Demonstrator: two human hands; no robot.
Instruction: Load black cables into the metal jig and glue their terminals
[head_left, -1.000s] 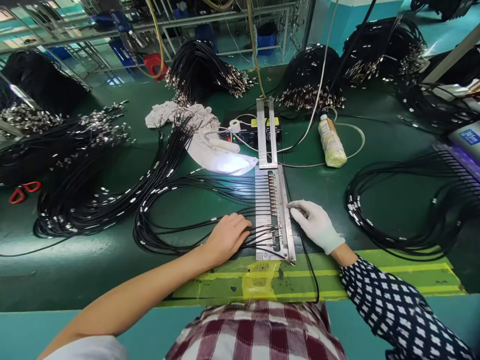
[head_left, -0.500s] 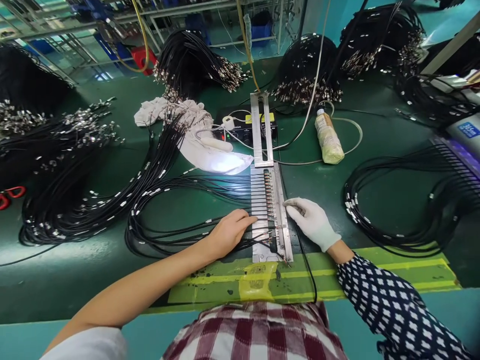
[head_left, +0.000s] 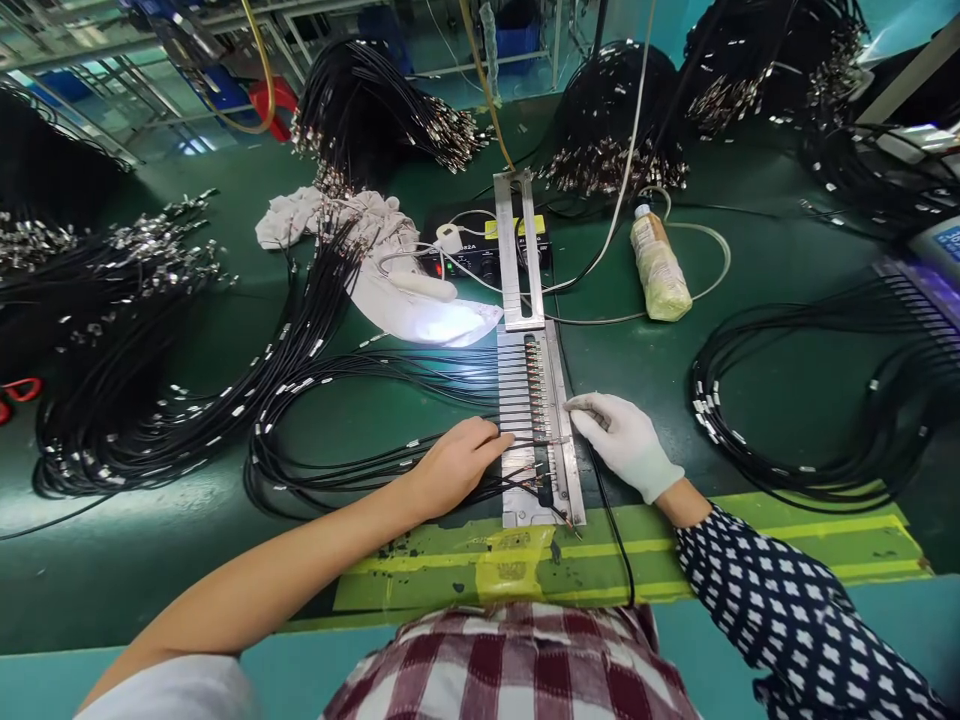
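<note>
A metal fixture (head_left: 517, 510) with a row of slots lies on the bench, and thin black cables (head_left: 390, 365) run into it from the left, their stripped ends lined up along its middle. My bare left hand (head_left: 466, 462) is closed over a black cable at the fixture's left edge, fingertips resting on the metal plate. In a white glove, my right hand (head_left: 626, 440) pinches at the right-hand rail (head_left: 559, 400); whatever sits between its fingertips is hidden. Near the fixture's lower end, several loose wire ends (head_left: 534, 478) stick out unevenly.
Behind the fixture stand a slotted metal bracket (head_left: 511, 255) and a black control box (head_left: 480, 268). A wrapped bottle (head_left: 660, 265) with a tube is to the right. Cable bundles (head_left: 180, 420) and a coil (head_left: 720, 420) flank the work. White cloth (head_left: 405, 290) lies left of the bracket.
The view has shifted slightly. Both hands keep nearly the same places on the fixture, with no clear change in grip.
</note>
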